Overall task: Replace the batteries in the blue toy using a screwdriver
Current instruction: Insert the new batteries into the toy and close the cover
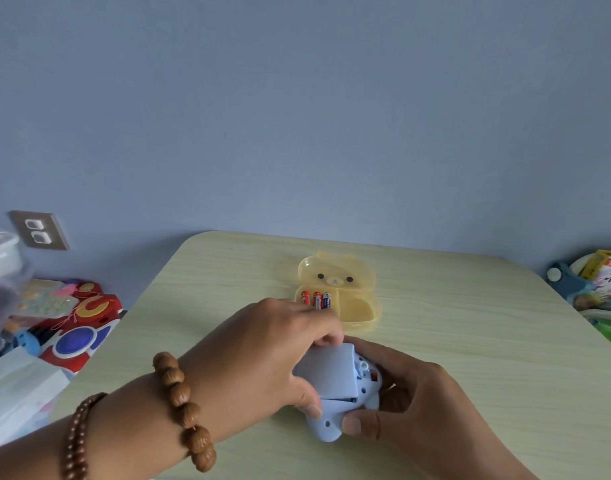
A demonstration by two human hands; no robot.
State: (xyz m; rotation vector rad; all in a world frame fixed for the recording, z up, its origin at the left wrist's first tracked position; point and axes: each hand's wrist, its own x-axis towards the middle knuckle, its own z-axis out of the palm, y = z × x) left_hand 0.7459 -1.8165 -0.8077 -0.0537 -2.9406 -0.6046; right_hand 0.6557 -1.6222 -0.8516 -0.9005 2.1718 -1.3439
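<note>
The blue toy [335, 415] lies upside down on the pale wooden table [470, 323], near its front middle. My left hand [269, 355] pinches the toy's flat battery cover [326, 372], which is tilted up off the body. My right hand [411, 403] grips the toy's right side, thumb on its lower edge. Behind them stands an open yellow bear-shaped box [359, 306] holding three batteries [316, 300] in its left compartment. No screwdriver is in sight.
A pile of toys and packets [72, 320] lies off the table's left edge, with a wall socket [37, 230] above it. Books and a green item [601, 289] sit off the right edge. A blue wall rises behind.
</note>
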